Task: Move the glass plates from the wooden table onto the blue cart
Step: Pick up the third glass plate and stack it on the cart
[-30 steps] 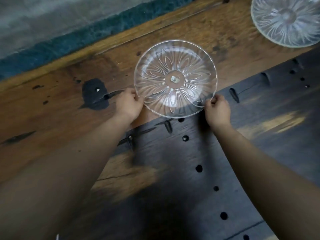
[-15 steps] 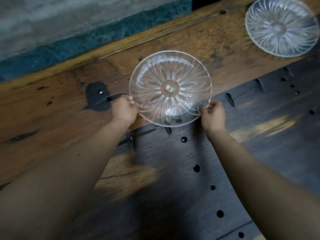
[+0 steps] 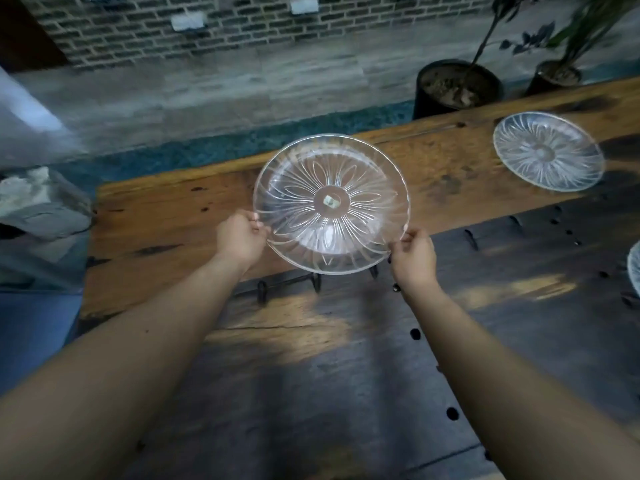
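Glass plates: we count three, one held, one resting near the surface's far edge, one cut off at its right edge. The held plate is clear with petal ribbing, gripped at its rim by left hand and right hand fingers. Since earlier, it has risen clear of the surface.

Three glass plates: one held plate at center, a second plate at 2 o'clock, a third plate cut off at 3 o'clock. Two hands, left hand, right hand. Two potted plants, near pot, far pot, at 1 o'clock.
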A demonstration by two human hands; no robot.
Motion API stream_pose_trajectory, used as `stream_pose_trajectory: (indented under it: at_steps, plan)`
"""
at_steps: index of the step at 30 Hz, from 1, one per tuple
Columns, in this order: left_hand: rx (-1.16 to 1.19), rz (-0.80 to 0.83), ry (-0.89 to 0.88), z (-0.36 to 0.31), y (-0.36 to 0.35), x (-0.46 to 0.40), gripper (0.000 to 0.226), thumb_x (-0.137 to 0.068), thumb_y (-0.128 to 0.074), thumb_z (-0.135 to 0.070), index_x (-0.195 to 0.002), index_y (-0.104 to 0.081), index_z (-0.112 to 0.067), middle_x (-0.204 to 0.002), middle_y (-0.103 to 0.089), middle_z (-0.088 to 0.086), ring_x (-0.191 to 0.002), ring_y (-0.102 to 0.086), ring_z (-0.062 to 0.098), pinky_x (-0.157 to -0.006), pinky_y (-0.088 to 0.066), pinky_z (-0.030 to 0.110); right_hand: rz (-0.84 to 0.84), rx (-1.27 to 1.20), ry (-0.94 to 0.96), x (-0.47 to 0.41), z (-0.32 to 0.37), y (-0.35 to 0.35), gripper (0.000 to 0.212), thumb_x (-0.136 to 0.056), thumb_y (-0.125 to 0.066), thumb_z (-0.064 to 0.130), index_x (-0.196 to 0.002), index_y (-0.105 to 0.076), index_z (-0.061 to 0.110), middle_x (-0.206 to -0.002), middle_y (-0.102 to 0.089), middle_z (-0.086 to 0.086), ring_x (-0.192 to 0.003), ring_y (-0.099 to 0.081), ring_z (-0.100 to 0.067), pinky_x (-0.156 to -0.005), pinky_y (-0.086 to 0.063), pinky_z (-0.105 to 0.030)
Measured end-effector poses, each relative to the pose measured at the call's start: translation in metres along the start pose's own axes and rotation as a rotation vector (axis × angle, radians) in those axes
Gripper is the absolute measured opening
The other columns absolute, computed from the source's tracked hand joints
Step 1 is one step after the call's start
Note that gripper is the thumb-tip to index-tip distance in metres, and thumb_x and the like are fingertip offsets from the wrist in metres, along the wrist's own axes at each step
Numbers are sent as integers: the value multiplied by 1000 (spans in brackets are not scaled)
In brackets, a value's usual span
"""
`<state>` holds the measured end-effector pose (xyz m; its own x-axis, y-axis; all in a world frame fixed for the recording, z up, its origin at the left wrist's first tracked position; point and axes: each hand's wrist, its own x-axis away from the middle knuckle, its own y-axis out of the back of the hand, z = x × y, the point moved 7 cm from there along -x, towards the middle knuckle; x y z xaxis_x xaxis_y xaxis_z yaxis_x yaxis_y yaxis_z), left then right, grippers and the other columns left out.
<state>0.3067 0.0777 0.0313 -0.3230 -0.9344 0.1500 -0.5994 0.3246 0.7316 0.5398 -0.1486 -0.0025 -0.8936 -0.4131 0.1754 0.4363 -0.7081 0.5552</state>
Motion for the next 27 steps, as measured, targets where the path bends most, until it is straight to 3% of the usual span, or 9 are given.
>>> stream_pose_trajectory:
  at_steps: [10,15,19,21,24,27]
  plan:
    - [67,-162,9,81,153,62,29,-84,-73,-22,-106,-64,-5,-91,-72,4,-95,-69,23,-93,-50,30,18,2,223,125,101,-40,31,-92,-58,13,-120,-52,0,-116,-58,-15,-105,-56,-27,-86,-40,-24]
    - [139,-191,43,137,224,90,23,-83,-74,-23,-99,-62,-10,-94,-74,7,-97,-69,24,-96,-51,37,44,-28,298,197,146,-71,29,-92,-56,12,-119,-53,2,-119,-57,-15,-103,-57,-26,-89,-43,-29]
    - [159,-263,71,177,286,110,24,-83,-73,-21,-101,-64,-8,-94,-75,9,-98,-69,25,-98,-49,37,110,-55,346,247,183,-102,30,-93,-57,16,-120,-52,5,-121,-56,-14,-105,-58,-27,-97,-47,-42]
    - [182,-283,82,188,301,116,23,-83,-73,-21,-100,-63,-8,-95,-75,12,-98,-69,26,-98,-49,38,123,-47,369,257,194,-112,30,-93,-56,17,-120,-52,6,-121,-56,-13,-107,-57,-26,-96,-47,-41]
    - [226,-333,114,206,325,127,22,-83,-72,-19,-100,-62,-8,-96,-74,12,-99,-69,27,-99,-49,39,148,-27,415,270,212,-129,30,-93,-54,16,-121,-52,5,-121,-57,-13,-102,-56,-22,-87,-42,-28]
    - [254,-401,155,226,348,142,27,-84,-70,-17,-107,-64,-5,-92,-73,7,-99,-68,26,-100,-49,37,220,-39,457,284,232,-152,30,-94,-53,16,-121,-51,5,-121,-57,-14,-100,-59,-25,-90,-46,-35]
